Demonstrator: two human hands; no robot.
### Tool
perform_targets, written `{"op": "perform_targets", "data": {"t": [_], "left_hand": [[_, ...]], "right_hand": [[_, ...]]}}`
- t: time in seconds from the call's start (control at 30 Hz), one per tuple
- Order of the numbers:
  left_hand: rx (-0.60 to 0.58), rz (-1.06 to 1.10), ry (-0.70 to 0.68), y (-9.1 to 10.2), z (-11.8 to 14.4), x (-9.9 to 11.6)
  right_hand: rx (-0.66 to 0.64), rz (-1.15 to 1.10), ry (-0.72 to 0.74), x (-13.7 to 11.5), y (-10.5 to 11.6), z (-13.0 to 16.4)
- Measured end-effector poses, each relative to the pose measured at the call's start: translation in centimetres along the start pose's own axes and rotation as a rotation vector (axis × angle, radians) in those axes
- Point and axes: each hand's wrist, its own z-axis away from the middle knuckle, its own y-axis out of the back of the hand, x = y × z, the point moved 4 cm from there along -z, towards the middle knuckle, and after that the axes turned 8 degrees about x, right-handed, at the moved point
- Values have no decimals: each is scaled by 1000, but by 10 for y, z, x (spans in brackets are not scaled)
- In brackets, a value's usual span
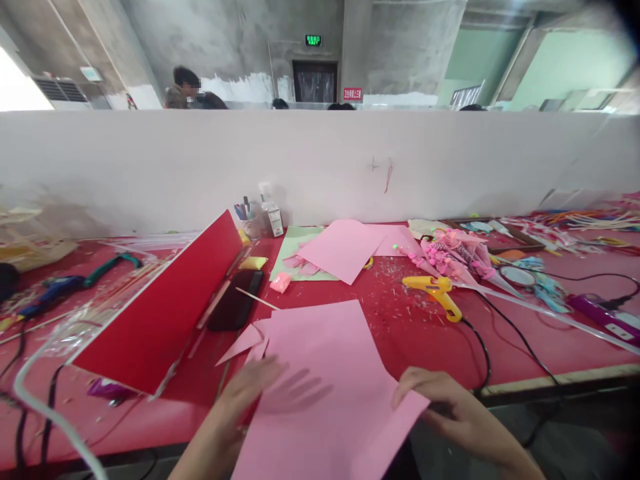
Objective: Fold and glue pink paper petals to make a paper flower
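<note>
A large sheet of pink paper (320, 373) lies over the front edge of the red table, its near end hanging towards me. My right hand (443, 403) pinches the sheet's right edge and lifts that corner off the table. At the left edge, my left hand (250, 387) is slightly blurred, its fingers stretched out and casting a shadow on the paper. I cannot tell whether it touches the sheet. Cut pink paper pieces (249, 341) stick out from beside the sheet's far left corner. A thin wooden stick (257, 298) lies just beyond.
A yellow glue gun (435, 290) with a black cord lies right, near pink wrapped bundles (455, 253). More pink paper (345, 247) rests on a green sheet (285, 253). Left stand a red board (170, 313) and a black phone (235, 303). A white partition (320, 167) closes the back.
</note>
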Motion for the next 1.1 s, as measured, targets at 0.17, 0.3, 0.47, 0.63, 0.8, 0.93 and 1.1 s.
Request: {"op": "perform_targets", "data": {"t": [0.17,0.3,0.47,0.63,0.8,0.93,1.1], "left_hand": [[-375,49,30,-29,35,13],[-453,-55,78,-28,35,6],[-471,-148,148,-36,27,2],[-455,-67,77,-54,19,20],[-364,-206,51,-59,15,13],[-264,-428,46,-60,9,7],[-121,-624,74,-59,8,5]], "right_hand": [[125,49,-83,20,12,14],[234,223,-163,43,10,9],[359,190,-217,54,11,-6],[439,253,-184,49,20,-7],[518,348,-217,52,25,-5],[471,527,-279,65,17,-10],[437,825,-354,77,9,-14]]}}
